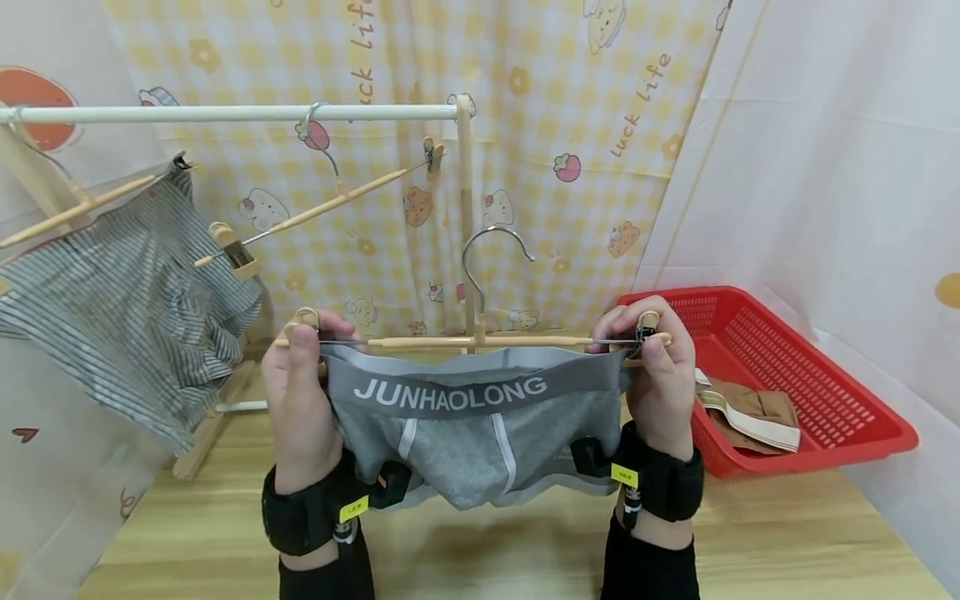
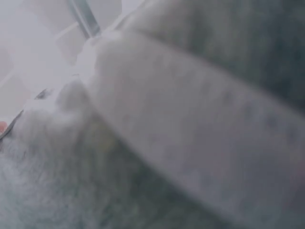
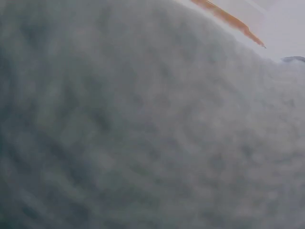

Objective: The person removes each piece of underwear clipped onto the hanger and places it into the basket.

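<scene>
Both hands are up in front of the rack, holding a wooden clip hanger (image 1: 480, 341) level with a pair of grey briefs (image 1: 465, 433) stretched along it. The left hand (image 1: 300, 400) has its fingers curled round the left clip and that end of the waistband, thumb pressed on top; the right hand (image 1: 660, 379) is doing the same at the right clip, pinching clip and fabric together. The waistband reads JUNHAOLONG and sits right under the hanger bar, with the rest of the briefs hanging down between the two wrists, above the wooden counter (image 1: 525, 550). The hanger's metal hook sticks up in the middle, not on anything. Behind it is a white rail (image 1: 225, 112) on a wooden post, with an empty clip hanger (image 1: 322, 204) hooked on it and tilted, and off to the left a pair of striped shorts (image 1: 120, 300) hanging from another hanger. To the right on the counter there's a red basket (image 1: 825, 392) with a brown garment (image 1: 757, 412) lying in it, near the right hand but not touching. The two wrist views are basically just blurry grey fabric (image 2: 190, 143) filling the frame (image 3: 143, 133), so no finger detail from those.
</scene>
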`<state>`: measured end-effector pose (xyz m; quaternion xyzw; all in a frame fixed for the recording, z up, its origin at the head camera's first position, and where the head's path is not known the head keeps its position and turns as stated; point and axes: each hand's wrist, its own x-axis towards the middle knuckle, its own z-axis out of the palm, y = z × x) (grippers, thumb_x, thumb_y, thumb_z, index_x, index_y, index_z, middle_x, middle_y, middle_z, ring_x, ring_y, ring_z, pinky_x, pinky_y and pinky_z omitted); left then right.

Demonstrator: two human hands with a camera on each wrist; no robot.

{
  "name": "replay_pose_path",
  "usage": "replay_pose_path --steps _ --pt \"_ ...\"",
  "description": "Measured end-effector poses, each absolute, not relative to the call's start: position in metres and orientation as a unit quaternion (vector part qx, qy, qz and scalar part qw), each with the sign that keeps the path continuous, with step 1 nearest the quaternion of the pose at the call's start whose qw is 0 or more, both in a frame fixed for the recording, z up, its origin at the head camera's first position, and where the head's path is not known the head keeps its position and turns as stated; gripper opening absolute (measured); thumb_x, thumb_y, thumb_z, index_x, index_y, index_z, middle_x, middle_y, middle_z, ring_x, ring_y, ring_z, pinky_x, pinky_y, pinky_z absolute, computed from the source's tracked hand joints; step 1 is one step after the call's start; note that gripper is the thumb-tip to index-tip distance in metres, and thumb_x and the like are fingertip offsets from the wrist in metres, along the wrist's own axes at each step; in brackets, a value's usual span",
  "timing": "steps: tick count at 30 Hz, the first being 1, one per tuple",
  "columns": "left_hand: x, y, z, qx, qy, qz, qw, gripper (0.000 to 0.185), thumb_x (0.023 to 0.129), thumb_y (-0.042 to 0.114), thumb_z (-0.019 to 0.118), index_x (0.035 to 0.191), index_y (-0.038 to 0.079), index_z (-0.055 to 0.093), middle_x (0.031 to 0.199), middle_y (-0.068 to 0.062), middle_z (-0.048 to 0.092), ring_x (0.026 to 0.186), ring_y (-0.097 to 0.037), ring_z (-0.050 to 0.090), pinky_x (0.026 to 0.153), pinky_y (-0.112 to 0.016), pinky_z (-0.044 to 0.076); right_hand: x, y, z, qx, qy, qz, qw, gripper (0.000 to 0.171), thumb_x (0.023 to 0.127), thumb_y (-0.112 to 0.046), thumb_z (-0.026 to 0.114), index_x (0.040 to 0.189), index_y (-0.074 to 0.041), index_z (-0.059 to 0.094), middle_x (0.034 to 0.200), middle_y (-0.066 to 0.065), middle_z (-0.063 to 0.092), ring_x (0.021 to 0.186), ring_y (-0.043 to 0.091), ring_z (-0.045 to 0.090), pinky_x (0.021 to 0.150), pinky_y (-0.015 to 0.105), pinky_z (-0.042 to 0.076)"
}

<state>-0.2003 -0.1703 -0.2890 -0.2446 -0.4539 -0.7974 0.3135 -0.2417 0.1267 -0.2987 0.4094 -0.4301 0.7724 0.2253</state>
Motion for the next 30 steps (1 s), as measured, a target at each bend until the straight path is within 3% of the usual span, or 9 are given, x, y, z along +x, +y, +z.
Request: replay_pose_path --steps 4,11,19,24,26,30 --pt "-0.198 -0.17 -0.291 -0.238 -0.456 -0.795 0.321 0.038 0.097 0.031 0.065 0.081 -0.004 0.059 0.08 -0.011 0.06 0.067 -0.017 0.063 0.053 -0.022 0.05 -0.241 0.127 -0.3 0.408 -0.437 0.77 0.223 0.029 0.096 -0.024 0.059 0.094 0.005 0.059 0.084 0.016 0.067 0.073 0.025 0.063 0.069 0.031 0.055" --pt "-0.197 -0.17 -0.288 -0.237 -0.462 -0.79 0.327 0.036 0.099 0.027 0.063 0.083 -0.006 0.06 0.079 -0.012 0.061 0.067 -0.018 0.062 0.053 -0.022 0.049 -0.238 0.128 -0.295 0.371 -0.482 0.756 0.24 0.044 0.095 -0.043 0.057 0.09 0.001 0.063 0.082 0.013 0.068 0.069 0.022 0.064 0.062 0.028 0.052" --pt "-0.199 -0.17 -0.286 -0.246 -0.476 -0.772 0.342 0.043 0.097 0.033 0.064 0.085 -0.008 0.062 0.075 -0.013 0.062 0.064 -0.018 0.06 0.052 -0.022 0.047 -0.235 0.128 -0.294 0.362 -0.484 0.753 0.26 0.048 0.095 -0.044 0.058 0.087 0.004 0.063 0.079 0.015 0.068 0.067 0.023 0.064 0.06 0.029 0.051" --pt "-0.196 -0.169 -0.286 -0.241 -0.501 -0.755 0.346 0.029 0.089 0.02 0.073 0.093 -0.007 0.065 0.082 -0.013 0.064 0.063 -0.013 0.057 0.052 -0.02 0.044 -0.236 0.131 -0.292 0.362 -0.485 0.748 0.272 0.048 0.095 -0.044 0.058 0.087 0.004 0.062 0.077 0.014 0.068 0.064 0.022 0.063 0.057 0.028 0.049" --pt "-0.194 -0.168 -0.285 -0.237 -0.52 -0.749 0.334 0.024 0.082 0.009 0.076 0.098 -0.006 0.065 0.084 -0.012 0.065 0.063 -0.012 0.057 0.053 -0.02 0.044 -0.236 0.133 -0.292 0.365 -0.475 0.755 0.266 0.046 0.093 -0.042 0.061 0.089 0.004 0.061 0.077 0.014 0.068 0.065 0.022 0.064 0.057 0.027 0.049" --pt "-0.19 -0.166 -0.285 -0.246 -0.579 -0.722 0.289 0.038 0.076 -0.005 0.074 0.112 -0.004 0.061 0.086 -0.011 0.068 0.068 -0.014 0.059 0.057 -0.022 0.046 -0.234 0.143 -0.295 0.362 -0.483 0.757 0.25 0.026 0.086 -0.015 0.068 0.099 0.004 0.056 0.084 0.015 0.069 0.075 0.023 0.064 0.064 0.027 0.048"
